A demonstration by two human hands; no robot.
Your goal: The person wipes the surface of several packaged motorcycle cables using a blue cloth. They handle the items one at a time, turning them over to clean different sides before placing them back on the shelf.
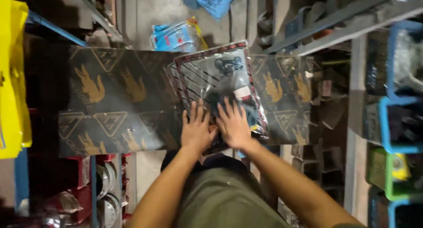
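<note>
Head view | left hand (196, 130), right hand (233, 125) | fingers (199, 111) spread flat, pressing clear plastic packet (218, 76) on board (119, 102)

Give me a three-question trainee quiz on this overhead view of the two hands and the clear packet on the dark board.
1. True or false: both hands lie flat, palms down, on the plastic packet.
2. Multiple choice: the packet lies on A) a dark printed board, B) a blue crate, C) the bare floor.
3. Fill in: the yellow bag hangs at the ____ edge of the view.

Key:
1. True: the left hand and the right hand press side by side on the packet's near end, fingers spread.
2. A.
3. Left.
</note>
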